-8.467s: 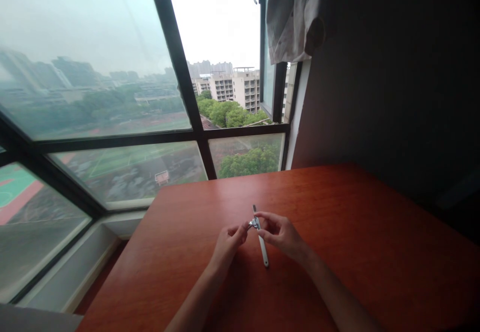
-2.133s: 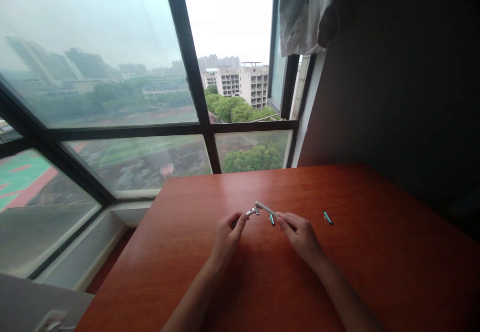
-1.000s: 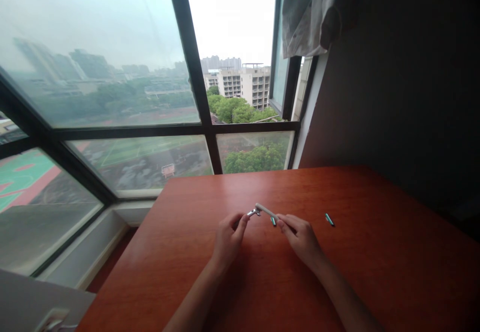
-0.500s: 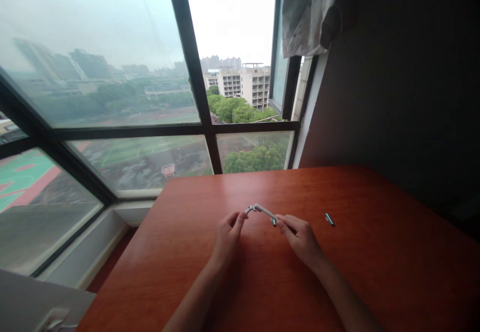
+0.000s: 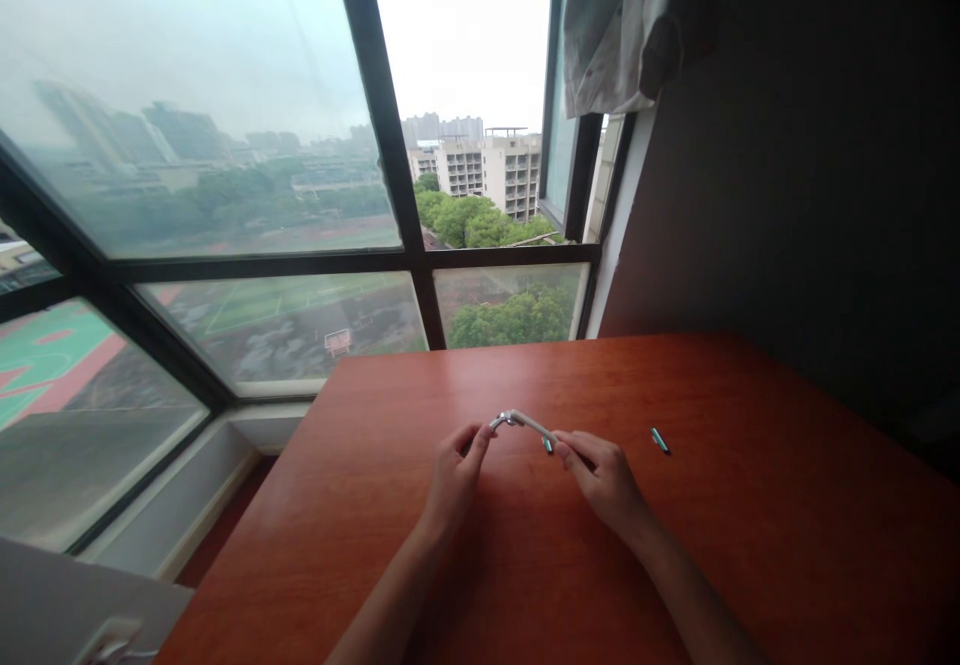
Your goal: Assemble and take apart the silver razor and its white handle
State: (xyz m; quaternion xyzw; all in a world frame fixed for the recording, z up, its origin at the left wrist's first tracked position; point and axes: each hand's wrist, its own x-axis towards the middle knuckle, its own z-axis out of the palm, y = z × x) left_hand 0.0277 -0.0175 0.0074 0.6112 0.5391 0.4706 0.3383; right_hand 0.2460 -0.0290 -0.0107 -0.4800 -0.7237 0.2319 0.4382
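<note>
Surface (image 5: pixel 360 505): reddish-brown, faint wood grain, paler toward the window. Slim rod (image 5: pixel 532 423): plain light grey. Metal fitting (image 5: pixel 500 419): bright silver. Outlying small piece (image 5: pixel 659 440): teal, dark edging. Central small piece (image 5: pixel 547 445): teal and dark likewise. Window frame (image 5: pixel 262 265): near-black. Hanging cloth (image 5: pixel 604 40): grey, faint dark specks. Outdoor court (image 5: pixel 52 370): green, pinkish-red.

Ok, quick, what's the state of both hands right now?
Left hand: closed, holding a small silver metal piece.
Right hand: closed, holding a slim grey stick.
</note>
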